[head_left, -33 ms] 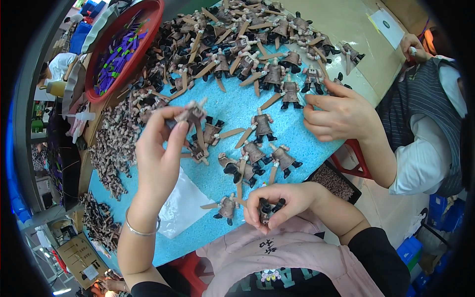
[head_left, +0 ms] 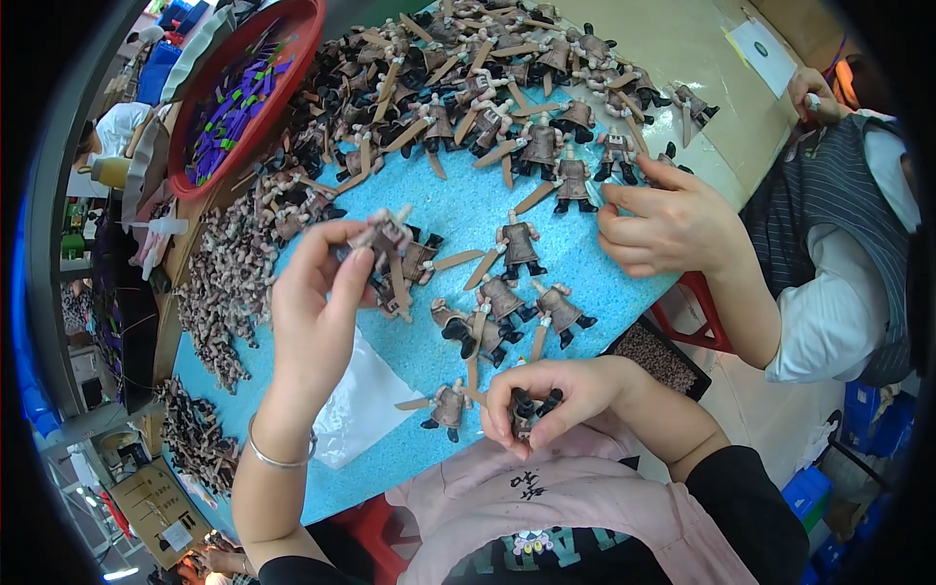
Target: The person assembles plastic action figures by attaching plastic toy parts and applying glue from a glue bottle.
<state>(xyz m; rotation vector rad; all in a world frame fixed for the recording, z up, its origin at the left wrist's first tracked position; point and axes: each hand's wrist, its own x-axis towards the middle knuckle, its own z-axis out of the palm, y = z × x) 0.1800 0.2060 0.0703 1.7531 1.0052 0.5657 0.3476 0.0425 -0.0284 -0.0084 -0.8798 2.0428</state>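
Observation:
My left hand (head_left: 317,288), a metal bangle on its wrist, pinches a small grey-brown figurine torso (head_left: 382,236) between thumb and fingers above the blue mat. My right hand (head_left: 561,395) is closed around a small figurine part with black boots (head_left: 534,405), close to my apron; the rest of this part is hidden by the fingers. Between my hands lie several brown-robed figurines with black boots and long tan blades, one figurine (head_left: 448,407) just left of my right hand and another (head_left: 558,317) above it.
A big heap of figurines (head_left: 458,88) covers the table's far side. Small grey-brown parts (head_left: 224,273) and dark boot pieces (head_left: 198,429) are piled at left. A red basin (head_left: 314,58) holds purple and green pieces. A clear plastic bag (head_left: 366,409) lies flat. A co-worker's hand (head_left: 673,219) hovers at right.
My left hand has shifted slightly down and right with the torso, which is tilted a little differently. My right hand and the co-worker's hand stay where they were.

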